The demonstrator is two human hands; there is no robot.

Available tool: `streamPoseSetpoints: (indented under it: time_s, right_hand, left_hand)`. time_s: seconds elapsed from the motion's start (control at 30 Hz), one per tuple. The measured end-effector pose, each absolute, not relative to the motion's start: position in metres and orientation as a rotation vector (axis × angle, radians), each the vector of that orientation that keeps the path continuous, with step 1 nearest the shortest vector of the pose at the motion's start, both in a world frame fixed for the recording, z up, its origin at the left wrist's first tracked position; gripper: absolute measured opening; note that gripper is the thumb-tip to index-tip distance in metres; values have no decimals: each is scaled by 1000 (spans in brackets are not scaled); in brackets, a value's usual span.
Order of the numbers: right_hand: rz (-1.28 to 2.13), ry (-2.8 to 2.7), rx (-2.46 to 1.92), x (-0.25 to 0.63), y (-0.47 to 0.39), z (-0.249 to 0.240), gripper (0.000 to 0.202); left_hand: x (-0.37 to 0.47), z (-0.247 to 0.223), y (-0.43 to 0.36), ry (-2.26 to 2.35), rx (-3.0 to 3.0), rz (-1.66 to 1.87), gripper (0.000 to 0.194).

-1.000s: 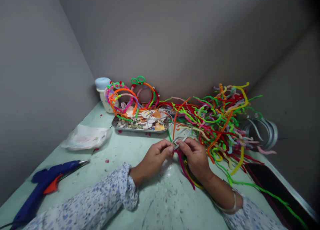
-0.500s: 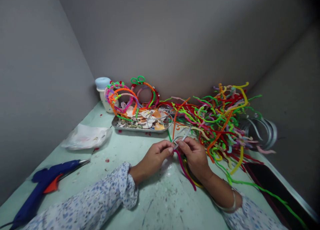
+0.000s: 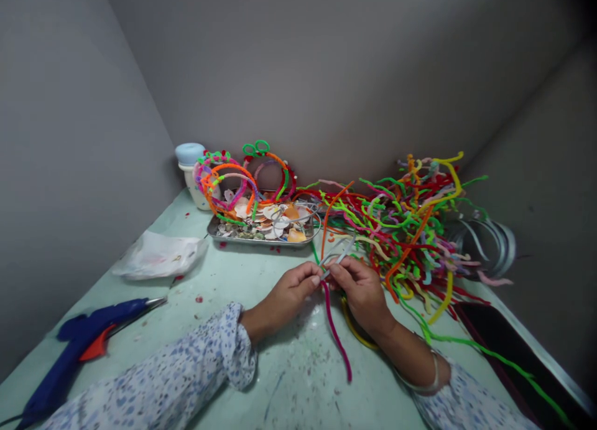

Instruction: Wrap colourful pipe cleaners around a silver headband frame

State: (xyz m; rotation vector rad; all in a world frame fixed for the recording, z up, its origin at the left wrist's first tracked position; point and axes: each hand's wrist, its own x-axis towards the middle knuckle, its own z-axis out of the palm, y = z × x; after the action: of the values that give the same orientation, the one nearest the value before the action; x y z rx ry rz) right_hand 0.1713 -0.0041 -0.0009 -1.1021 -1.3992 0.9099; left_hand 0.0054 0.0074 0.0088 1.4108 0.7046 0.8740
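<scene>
Plain grey walls (image 3: 326,75) close in on three sides, meeting in a corner behind a pale green table (image 3: 242,280) that is scuffed and speckled with scraps. The light is soft and even, dimming toward the right wall (image 3: 550,168), where the corner falls into shadow.

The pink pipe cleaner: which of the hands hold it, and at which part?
Both hands, left and right, pinch the pink pipe cleaner at its upper end, together with a thin grey strip.
</scene>
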Motion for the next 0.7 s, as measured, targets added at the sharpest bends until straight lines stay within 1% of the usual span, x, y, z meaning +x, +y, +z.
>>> streamPoseSetpoints:
  time_s: [0.2, 0.53, 0.7]
  right_hand:
    - [873, -1404, -1099, 173, -4, -2, 29]
    - [933, -1373, -1076, 172, -5, -1, 30]
    - [953, -1366, -1065, 172, -4, -2, 30]
  left_hand:
    - [6, 14, 6, 745, 1365, 842, 18]
    - [5, 3, 9, 648, 1380, 847, 24]
    - [4, 2, 8, 637, 1487, 873, 22]
